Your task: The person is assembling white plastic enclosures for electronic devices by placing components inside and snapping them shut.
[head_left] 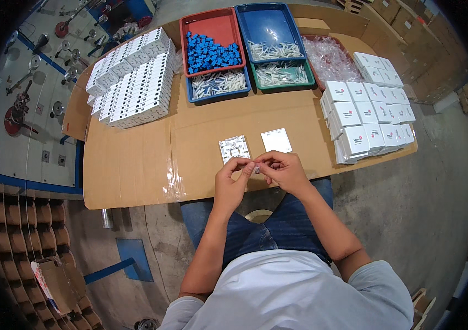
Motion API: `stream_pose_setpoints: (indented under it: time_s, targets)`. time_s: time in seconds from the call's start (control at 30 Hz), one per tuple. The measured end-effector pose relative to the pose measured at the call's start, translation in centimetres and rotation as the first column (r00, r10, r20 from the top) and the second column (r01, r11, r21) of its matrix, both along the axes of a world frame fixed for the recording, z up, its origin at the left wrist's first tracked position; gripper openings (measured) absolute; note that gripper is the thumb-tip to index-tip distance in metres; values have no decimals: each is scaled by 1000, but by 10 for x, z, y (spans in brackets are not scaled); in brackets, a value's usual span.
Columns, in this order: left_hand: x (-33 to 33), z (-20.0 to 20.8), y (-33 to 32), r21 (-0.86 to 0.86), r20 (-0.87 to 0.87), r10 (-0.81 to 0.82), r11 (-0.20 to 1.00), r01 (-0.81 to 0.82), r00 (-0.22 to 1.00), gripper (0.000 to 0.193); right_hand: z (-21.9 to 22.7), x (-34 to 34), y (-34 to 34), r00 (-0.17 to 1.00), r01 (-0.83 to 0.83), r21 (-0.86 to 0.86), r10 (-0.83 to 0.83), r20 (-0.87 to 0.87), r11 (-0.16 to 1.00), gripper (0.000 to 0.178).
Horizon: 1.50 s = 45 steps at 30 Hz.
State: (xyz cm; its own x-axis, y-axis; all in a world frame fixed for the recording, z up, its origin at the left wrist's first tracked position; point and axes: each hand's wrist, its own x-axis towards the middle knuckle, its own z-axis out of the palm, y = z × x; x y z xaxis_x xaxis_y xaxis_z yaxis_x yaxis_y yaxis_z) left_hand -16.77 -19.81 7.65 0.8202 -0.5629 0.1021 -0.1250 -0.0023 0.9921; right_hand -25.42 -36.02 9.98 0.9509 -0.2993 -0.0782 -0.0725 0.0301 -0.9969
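My left hand [231, 180] and my right hand [284, 171] meet over the front edge of the cardboard-covered table. Thumbs and fingers of both are pinched together around a small shiny, pale piece [257, 170], mostly covered by the fingertips; its kind I cannot make out. Just beyond my left hand lies an open white square housing [234, 147] with fittings inside. Beside it, past my right fingers, a flat white square cover [276, 140] lies on the cardboard [201, 124].
Along the back stand a red tray [209, 23] of blue pieces, blue [269, 22] and green [282, 88] trays of small whitish pieces, and a tray of clear plastic bags [330, 58]. White units [140, 91] are stacked left, white square covers [355, 118] right.
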Motion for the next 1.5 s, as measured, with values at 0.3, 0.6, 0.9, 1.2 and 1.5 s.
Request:
stream_pose_setpoints:
  time_s: [0.3, 0.6, 0.9, 1.2, 1.5]
  targets:
    - [2, -2, 1, 46, -107, 49, 998, -45, 993, 18, 3, 4, -8, 987, -34, -304, 79, 138, 952, 6]
    - [2, 6, -6, -56, 81, 139, 989, -134, 987, 18, -3, 4, 6, 996, 37, 240, -55, 66, 970, 11]
    - [5, 58, 7, 312, 731, -179, 946, -89, 658, 47, -3, 2, -2, 998, 15, 134, -22, 51, 991, 13]
    - [12, 10, 12, 275, 554, -149, 961, -11, 819, 41, -10, 7, -25, 991, -102, -108, 92, -93, 989, 14]
    - [52, -74, 31, 153, 403, 185, 952, -265, 896, 51, -43, 93, -166, 975, 199, -523, -222, 19, 829, 16]
